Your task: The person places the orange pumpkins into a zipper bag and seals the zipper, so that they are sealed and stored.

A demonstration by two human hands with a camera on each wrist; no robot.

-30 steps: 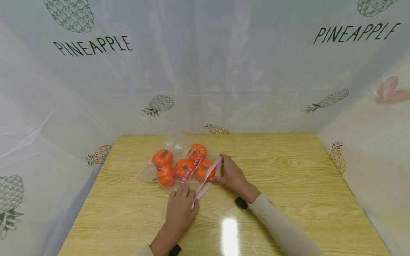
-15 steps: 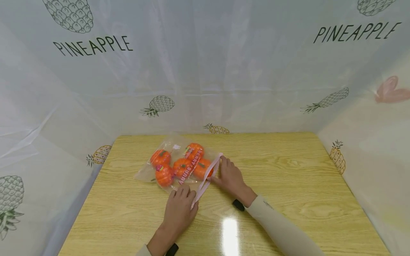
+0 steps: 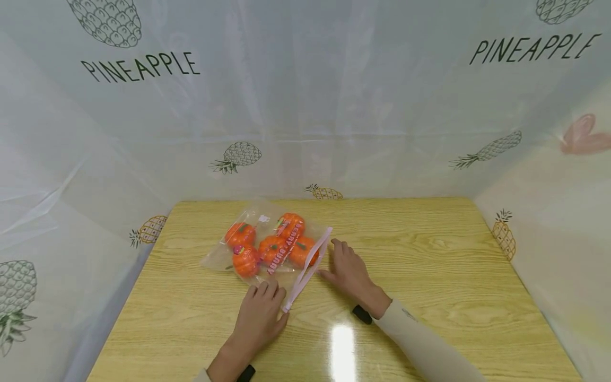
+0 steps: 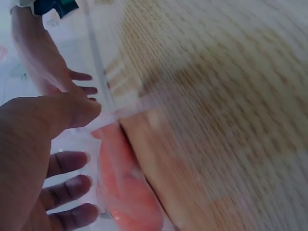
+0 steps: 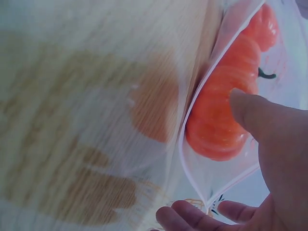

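A clear zip bag with a pink zip strip and pink lettering lies on the table. Several small orange pumpkins with green stems are inside it. My left hand is at the bag's near edge, by the lower end of the strip, thumb and fingers apart. Just right of the mouth, my right hand has its fingers spread and holds nothing. The right wrist view shows the bag's mouth gaping around a pumpkin, with my thumb in front. In the left wrist view, a pumpkin shows beyond my fingertips.
The light wood table is shiny, with a bright reflection near its front. A pale sheet printed with pineapples stands behind the table and along both sides.
My right hand has let go of the bag's strip and moved slightly right. My left hand has loosened from the strip's lower end and drawn a little left. The bag has shifted slightly left.
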